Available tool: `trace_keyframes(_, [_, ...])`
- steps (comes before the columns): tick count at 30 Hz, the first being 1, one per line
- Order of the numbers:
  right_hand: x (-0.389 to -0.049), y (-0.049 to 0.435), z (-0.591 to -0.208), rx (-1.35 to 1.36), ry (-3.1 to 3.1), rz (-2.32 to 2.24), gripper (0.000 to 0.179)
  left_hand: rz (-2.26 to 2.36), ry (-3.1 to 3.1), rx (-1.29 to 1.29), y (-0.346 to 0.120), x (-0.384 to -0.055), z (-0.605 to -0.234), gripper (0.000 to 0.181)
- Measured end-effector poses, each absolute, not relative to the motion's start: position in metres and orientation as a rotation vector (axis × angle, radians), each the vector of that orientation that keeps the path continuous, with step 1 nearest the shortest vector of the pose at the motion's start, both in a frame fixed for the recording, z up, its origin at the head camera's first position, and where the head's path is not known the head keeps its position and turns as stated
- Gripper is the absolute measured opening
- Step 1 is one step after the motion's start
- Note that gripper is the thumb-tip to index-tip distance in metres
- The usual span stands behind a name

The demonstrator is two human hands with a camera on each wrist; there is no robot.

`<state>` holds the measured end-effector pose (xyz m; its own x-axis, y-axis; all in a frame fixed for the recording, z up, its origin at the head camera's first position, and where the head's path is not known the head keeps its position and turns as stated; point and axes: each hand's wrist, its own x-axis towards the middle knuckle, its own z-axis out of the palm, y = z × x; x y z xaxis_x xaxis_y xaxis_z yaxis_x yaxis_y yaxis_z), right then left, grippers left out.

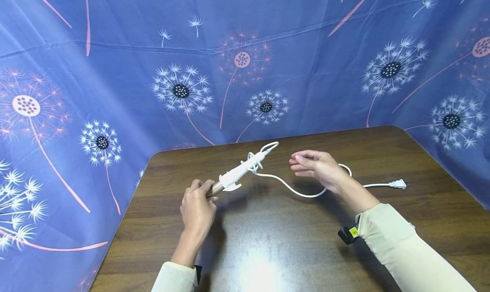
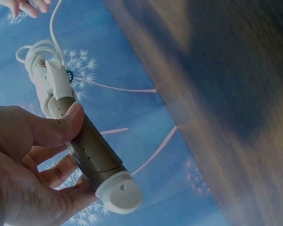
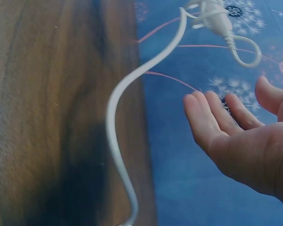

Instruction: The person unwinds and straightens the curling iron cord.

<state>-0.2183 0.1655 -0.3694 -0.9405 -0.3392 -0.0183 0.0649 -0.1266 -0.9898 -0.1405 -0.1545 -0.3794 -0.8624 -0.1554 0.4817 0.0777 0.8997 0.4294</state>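
Observation:
My left hand [image 1: 197,207] grips a curling iron [image 1: 237,175] by its gold-brown barrel [image 2: 96,143], thumb on one side and fingers on the other. The iron is tilted, its white handle pointing up and to the right, its white tip [image 2: 120,192] below my fingers. White cord [image 3: 114,113] is wound round the handle, loops at its end and runs off to the right. My right hand [image 1: 319,168] hovers to the right of the handle, fingers extended and holding nothing; in the head view it overlaps part of the cord.
On the brown wooden table [image 1: 268,228], the cord's plug [image 1: 398,184] lies at the right. A blue curtain [image 1: 306,71] with dandelion prints hangs behind the table and along its sides. A black wrist camera [image 1: 348,234] sits by the right sleeve.

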Motion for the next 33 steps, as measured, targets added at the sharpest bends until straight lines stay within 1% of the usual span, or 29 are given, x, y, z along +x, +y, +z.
trace_keyframes(2, [-0.221, 0.162, -0.374, -0.291, 1.866, -2.086, 0.047, -0.6, -2.548, 0.056, -0.154, -0.14, -0.38, 0.046])
trace_keyframes(5, [-0.225, 0.157, -0.382, -0.269, 1.869, -1.994, 0.049, -0.594, -2.557, 0.056, -0.153, -0.141, -0.381, 0.047])
trace_keyframes(9, [-0.228, 0.155, -0.39, -0.262, 1.859, -1.873, 0.047, -0.589, -2.563, 0.06, -0.153, -0.141, -0.381, 0.047])
trace_keyframes(19, [-0.231, 0.146, -0.396, -0.373, 1.943, -1.63, 0.042, -0.598, -2.563, 0.036, -0.152, -0.141, -0.38, 0.046])
trace_keyframes(28, [-0.229, 0.135, -0.396, -0.383, 2.107, -1.478, 0.024, -0.594, -2.561, 0.031, -0.15, -0.142, -0.381, 0.047])
trace_keyframes(33, [-0.227, 0.131, -0.393, -0.402, 2.201, -1.409, 0.018, -0.594, -2.559, 0.034, -0.15, -0.141, -0.38, 0.046])
